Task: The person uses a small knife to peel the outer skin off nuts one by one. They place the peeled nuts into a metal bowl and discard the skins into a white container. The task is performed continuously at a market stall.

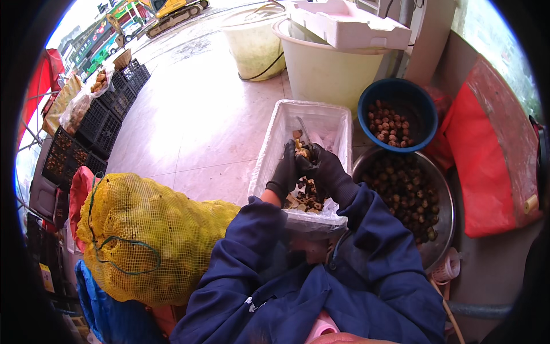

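Note:
Both hands wear black gloves and meet over a white plastic crate [262,165]. My left hand [285,172] grips a brownish nut [303,152], probably a walnut, with yellowish husk or shell about it. My right hand [327,170] presses against the same nut and holds a thin knife [303,127], its blade pointing up and away from me. The fingers hide the knife's handle and part of the nut. Under my hands, dark husk scraps [307,198] lie in the crate's clear plastic liner [331,210].
To the right, a blue basin [365,122] of cleaned walnuts overlaps a steel bowl [449,215] of darker nuts. A full yellow mesh sack [142,241] stands at left. Beyond the crate are large white buckets [331,73], one topped by a foam box [356,30]. Black crates [99,124] line the far left.

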